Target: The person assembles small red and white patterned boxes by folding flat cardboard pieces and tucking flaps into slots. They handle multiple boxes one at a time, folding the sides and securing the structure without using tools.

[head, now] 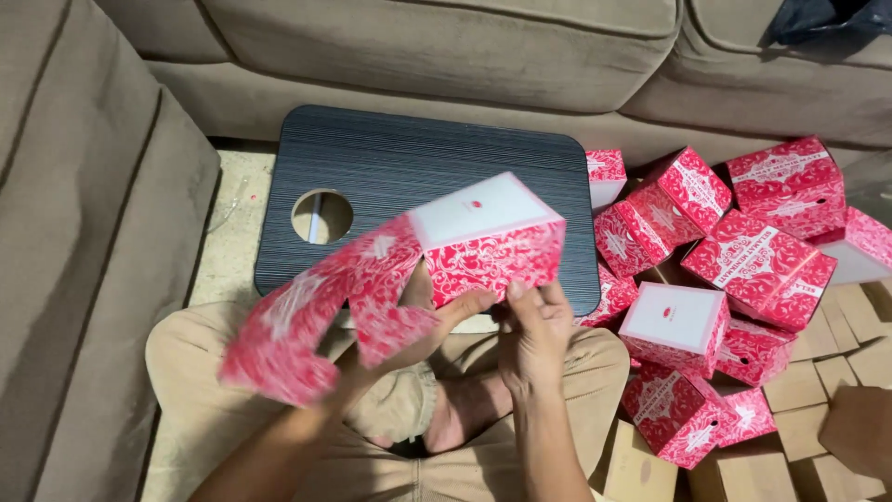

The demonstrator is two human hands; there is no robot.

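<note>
A person sits cross-legged on a pale floor (218, 270), hemmed in by a beige sofa (446, 51) that runs along the top of the view and down the left side. In front of the knees stands a low dark counter (418, 163) with a fine striped grain, rounded corners and a round hole (321, 216) cut near its left end. To the right lies a heap of finished boxes (743, 251) — red with a white floral pattern, some showing plain white faces — resting on flat brown cardboard sheets (827, 372) spread over the floor.

The half-folded box (465, 242) is held up over the lap, just in front of the near edge of the counter. It is the same red-and-white patterned card: its right part already stands as a cube with a white top face, while the left part is an unfolded flap that trails down to the left, blurred.

The left hand (427, 311) is under the box, its fingers closed on the card where the flap meets the cube. The right hand (534, 330) grips the lower right corner of the cube — fingers clamped on the bottom edge.
</note>
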